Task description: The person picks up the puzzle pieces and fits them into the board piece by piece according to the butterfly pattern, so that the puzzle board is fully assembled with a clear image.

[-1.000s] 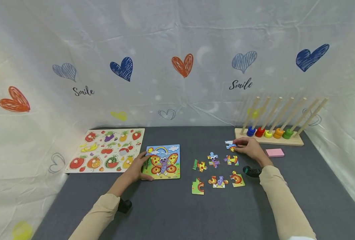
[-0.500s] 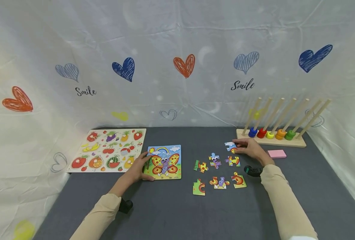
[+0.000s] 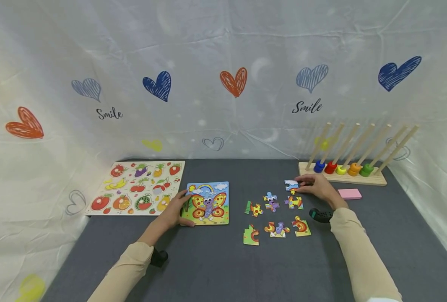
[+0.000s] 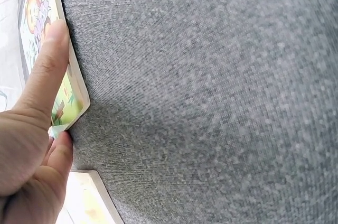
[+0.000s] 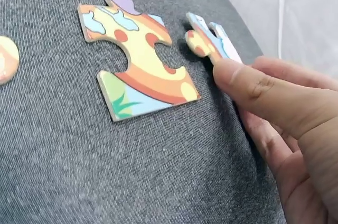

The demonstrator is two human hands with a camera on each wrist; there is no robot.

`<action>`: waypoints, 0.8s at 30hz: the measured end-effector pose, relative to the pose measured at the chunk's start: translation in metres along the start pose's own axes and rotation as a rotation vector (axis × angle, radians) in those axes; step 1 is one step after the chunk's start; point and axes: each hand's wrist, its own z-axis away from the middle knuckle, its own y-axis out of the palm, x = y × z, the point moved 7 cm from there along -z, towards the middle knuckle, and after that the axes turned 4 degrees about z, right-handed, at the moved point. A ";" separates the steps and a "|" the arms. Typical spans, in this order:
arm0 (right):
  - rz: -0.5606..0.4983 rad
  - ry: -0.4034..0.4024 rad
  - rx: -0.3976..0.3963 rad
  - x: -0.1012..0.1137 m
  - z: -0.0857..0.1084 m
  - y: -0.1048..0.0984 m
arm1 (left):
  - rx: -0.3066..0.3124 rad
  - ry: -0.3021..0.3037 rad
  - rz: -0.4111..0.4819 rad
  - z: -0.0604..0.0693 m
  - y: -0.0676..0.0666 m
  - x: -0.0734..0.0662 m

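Nearest, on the dark cloth [image 3: 208,268], three loose jigsaw pieces form a lower row: a green left corner piece [image 3: 249,240], a piece with purple legs [image 3: 280,230] and a right corner piece [image 3: 303,227]; gaps part them, so nothing there is joined. Just beyond, the left hand [image 3: 170,213] grips the butterfly board [image 3: 208,204] at its near left corner, thumb on the near edge, fingertips on the left edge; the picture looks whole, though I cannot tell whether it is one print or fitted pieces; right of it lies a middle row, likewise apart: a left wing piece [image 3: 256,210], a face piece [image 3: 272,203] and a right wing piece [image 3: 293,203]. Past these, the right hand [image 3: 319,187] pinches a blue sky piece [image 3: 291,185], tilted in the right wrist view; whether it touches the cloth I cannot tell. By the layout, two rows seem sorted and a third has only this piece; any joining appears left to do. Farther off stand or lie the pink block [image 3: 349,193], fruit board [image 3: 131,191] and peg stand [image 3: 344,178], ungripped.
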 end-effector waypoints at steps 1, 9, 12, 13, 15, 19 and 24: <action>-0.015 0.001 -0.003 0.000 0.000 0.000 | 0.001 -0.002 0.000 0.000 0.000 0.000; -0.200 0.010 -0.006 0.004 -0.002 0.005 | 0.000 -0.013 0.002 0.000 0.000 -0.001; -0.207 0.000 -0.026 0.009 -0.007 0.009 | 0.000 -0.016 -0.006 0.001 0.000 0.000; -0.216 -0.009 -0.031 0.012 -0.009 0.011 | -0.001 -0.015 -0.012 0.001 0.000 0.001; -0.226 -0.024 -0.037 0.017 -0.012 0.016 | 0.000 -0.020 -0.012 0.001 0.001 0.001; -0.264 -0.028 -0.040 0.029 -0.018 0.028 | 0.001 -0.022 -0.004 0.001 0.001 0.001; -0.360 -0.001 -0.035 0.041 -0.027 0.046 | -0.009 -0.003 -0.001 0.001 0.000 -0.001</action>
